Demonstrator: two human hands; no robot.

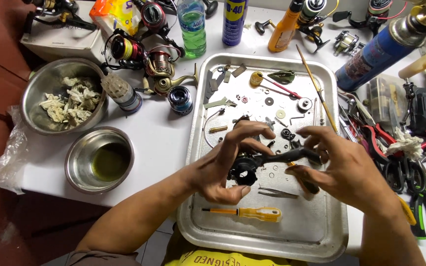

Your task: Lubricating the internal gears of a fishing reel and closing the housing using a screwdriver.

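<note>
In the head view, the left hand (223, 165) cupped the round end of a black fishing-reel body (252, 165), fingers curled around it, while the right hand (343, 170) pinched its stem between thumb and fingertips. The reel body was held just above the metal tray (321, 231), over scattered washers (277, 114) and a yellow screwdriver (252, 213). It looked rigid, light and probably greasy, so best gripped by housing and stem, away from small fittings.

A black reel body (245, 170) over a silver tray (321, 236), beside a yellow-handled screwdriver (252, 213), blue canister (371, 56) and green bottle (192, 27).
</note>
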